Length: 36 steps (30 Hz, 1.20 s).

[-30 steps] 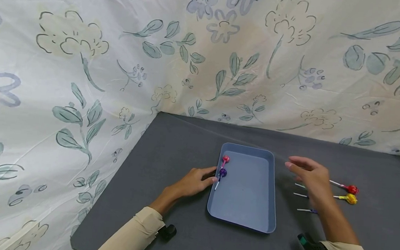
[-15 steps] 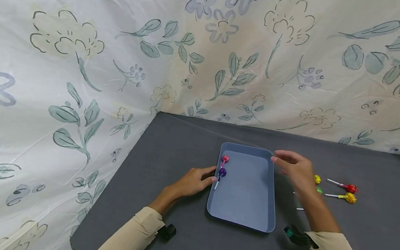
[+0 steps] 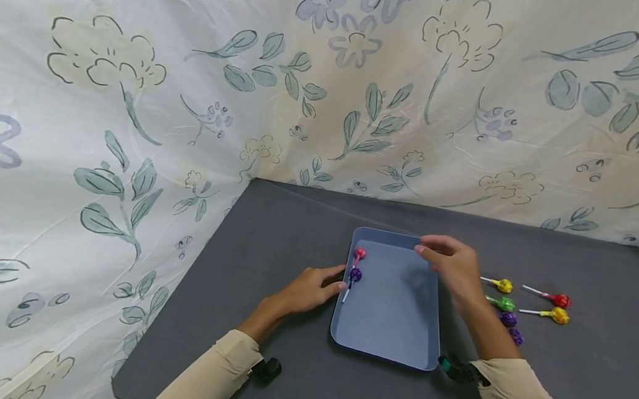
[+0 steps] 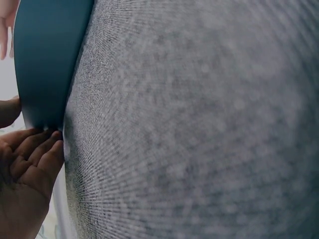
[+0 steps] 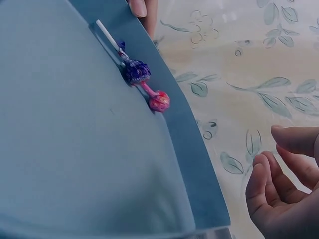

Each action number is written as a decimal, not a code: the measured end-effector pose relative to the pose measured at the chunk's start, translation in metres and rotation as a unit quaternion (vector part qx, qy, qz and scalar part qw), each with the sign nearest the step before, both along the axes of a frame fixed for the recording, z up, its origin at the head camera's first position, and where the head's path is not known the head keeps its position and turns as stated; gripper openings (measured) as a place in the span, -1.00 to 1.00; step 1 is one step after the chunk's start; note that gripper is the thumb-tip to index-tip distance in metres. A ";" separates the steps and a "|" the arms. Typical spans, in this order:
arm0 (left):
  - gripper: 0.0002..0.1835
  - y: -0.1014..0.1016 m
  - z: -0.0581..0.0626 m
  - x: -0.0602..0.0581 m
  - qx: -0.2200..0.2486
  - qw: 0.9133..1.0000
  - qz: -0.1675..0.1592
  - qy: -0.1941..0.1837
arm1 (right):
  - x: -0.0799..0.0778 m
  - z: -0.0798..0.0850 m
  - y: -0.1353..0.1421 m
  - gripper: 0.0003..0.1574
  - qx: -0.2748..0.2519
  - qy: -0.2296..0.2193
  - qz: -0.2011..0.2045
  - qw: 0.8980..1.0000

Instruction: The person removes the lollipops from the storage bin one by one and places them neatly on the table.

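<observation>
A blue-grey rectangular tray [image 3: 388, 328] lies on the dark table. Along its left wall are two lollipops, one pink [image 3: 360, 252] and one purple [image 3: 355, 275], both also visible in the right wrist view. My left hand [image 3: 309, 290] holds the tray's left wall, the thumb at the rim and the fingers against the outside in the left wrist view. Over the tray's far right corner hovers my right hand [image 3: 451, 265]. Its fingers [image 5: 259, 179] are loosely curled, thumb apart from them, and no object shows between them in the right wrist view.
Right of the tray lie several lollipops: yellow [image 3: 505, 285], red [image 3: 561, 300], green [image 3: 506, 304], another yellow one [image 3: 559, 316] and two purple ones [image 3: 516, 336], partly behind the right forearm. A flower-print cloth [image 3: 359, 103] hangs behind and left of the table [image 3: 272, 233].
My right hand has moved left, from beside the lollipops to over the tray's far right corner, uncovering more lollipops. The left hand and tray stay nearly where they were.
</observation>
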<state>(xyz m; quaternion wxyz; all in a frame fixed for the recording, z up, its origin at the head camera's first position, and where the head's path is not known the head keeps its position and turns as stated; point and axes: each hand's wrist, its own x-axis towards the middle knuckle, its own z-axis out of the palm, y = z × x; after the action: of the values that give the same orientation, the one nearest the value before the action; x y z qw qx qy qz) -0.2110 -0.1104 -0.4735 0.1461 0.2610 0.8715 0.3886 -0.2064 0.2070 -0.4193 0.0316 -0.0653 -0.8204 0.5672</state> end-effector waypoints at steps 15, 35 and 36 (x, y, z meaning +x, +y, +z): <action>-0.35 -0.003 0.001 0.001 0.001 1.000 0.001 -0.005 | -0.016 -0.015 -0.027 -0.57 -0.014 0.034 0.036 0.999; -0.37 -0.003 0.002 0.002 0.001 1.000 0.007 -0.018 | -0.027 -0.027 -0.053 -0.55 0.001 0.029 0.085 0.996; -0.37 -0.003 0.002 0.002 0.002 1.000 0.008 -0.018 | -0.027 -0.028 -0.054 -0.54 0.002 0.026 0.090 0.996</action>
<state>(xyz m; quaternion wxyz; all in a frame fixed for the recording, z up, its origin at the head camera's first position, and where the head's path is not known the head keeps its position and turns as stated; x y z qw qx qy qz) -0.2092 -0.1132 -0.4716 0.1588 0.2475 0.8699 0.3960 -0.2339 0.1530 -0.4473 0.0024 0.0236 -0.8229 0.5677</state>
